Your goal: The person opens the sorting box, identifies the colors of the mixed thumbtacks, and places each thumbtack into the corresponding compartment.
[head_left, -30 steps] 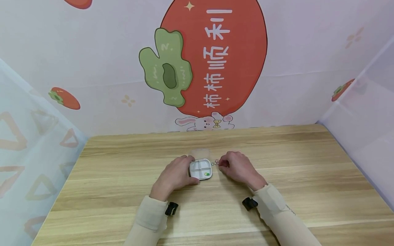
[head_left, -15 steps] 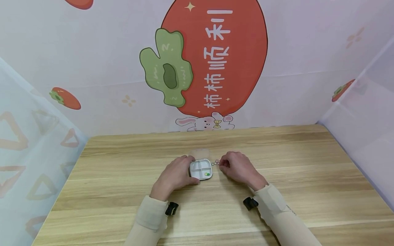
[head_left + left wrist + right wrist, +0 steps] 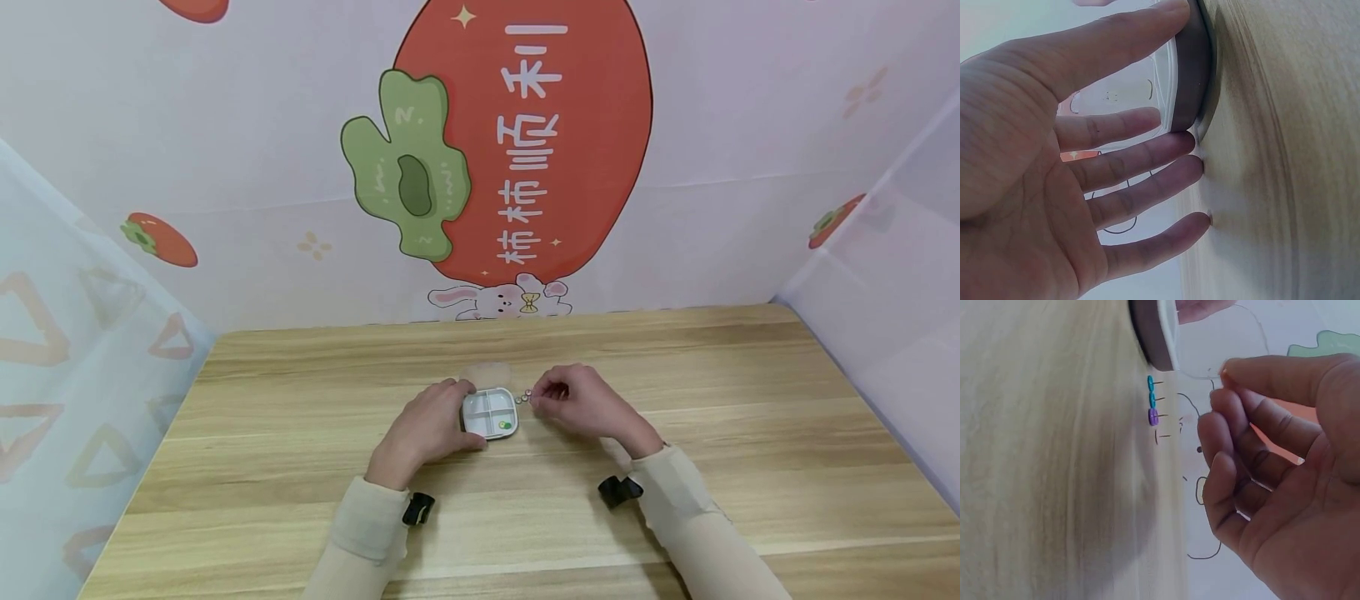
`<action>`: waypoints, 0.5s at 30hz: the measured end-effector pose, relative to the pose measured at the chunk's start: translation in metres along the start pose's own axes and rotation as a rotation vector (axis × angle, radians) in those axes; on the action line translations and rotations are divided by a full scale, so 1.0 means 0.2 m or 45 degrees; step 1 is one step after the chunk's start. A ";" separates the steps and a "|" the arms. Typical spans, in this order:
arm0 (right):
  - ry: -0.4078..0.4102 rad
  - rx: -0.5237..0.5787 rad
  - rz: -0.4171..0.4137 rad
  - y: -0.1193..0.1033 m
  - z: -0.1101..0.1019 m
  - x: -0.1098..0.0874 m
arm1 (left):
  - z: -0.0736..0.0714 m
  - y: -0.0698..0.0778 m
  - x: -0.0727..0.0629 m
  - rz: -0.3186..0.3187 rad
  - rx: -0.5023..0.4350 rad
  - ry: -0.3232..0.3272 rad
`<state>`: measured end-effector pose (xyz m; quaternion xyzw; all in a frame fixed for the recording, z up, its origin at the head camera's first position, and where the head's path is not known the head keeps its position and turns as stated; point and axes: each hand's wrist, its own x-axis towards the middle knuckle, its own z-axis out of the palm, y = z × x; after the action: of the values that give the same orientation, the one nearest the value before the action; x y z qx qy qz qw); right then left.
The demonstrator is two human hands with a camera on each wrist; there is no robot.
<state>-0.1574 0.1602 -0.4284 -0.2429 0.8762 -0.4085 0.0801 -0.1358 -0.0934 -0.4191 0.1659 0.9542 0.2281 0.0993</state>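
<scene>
Thumbtacks (image 3: 1152,400) mid-frame look light, stiff, sharp, so take their rims, your left hand (image 3: 426,423) gripping the box (image 3: 477,422), your right hand's (image 3: 583,403) pinch possibly empty, can't tell!

A wood-grained table (image 3: 300,417) bears a divided box (image 3: 477,423) and pins (image 3: 1152,400).

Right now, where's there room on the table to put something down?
Bare table runs from the left hand to the left edge, and from the right hand to the right edge. There's a gap between the sleeves. It's crowded in the middle: the white box, a clear piece behind it and tiny pins.
</scene>
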 end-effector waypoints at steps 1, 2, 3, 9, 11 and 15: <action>-0.009 0.029 0.007 0.00 0.00 0.00 | 0.00 0.00 0.00 0.001 0.000 0.001; -0.016 0.058 0.014 0.00 0.00 0.00 | 0.00 0.00 0.00 0.001 0.001 0.001; -0.023 0.085 0.023 0.00 -0.01 0.00 | 0.00 0.00 0.00 0.003 0.001 0.002; -0.047 0.284 0.099 -0.01 -0.02 0.00 | 0.00 0.00 0.00 0.011 -0.008 0.000; -0.058 0.346 0.115 -0.01 -0.02 0.00 | 0.00 0.00 0.00 0.010 -0.011 0.000; -0.087 0.433 0.131 -0.03 -0.03 -0.01 | 0.00 0.00 0.00 0.008 -0.010 0.000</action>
<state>-0.1569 0.1623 -0.4203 -0.1943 0.8025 -0.5377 0.1706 -0.1360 -0.0940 -0.4192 0.1685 0.9528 0.2322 0.0991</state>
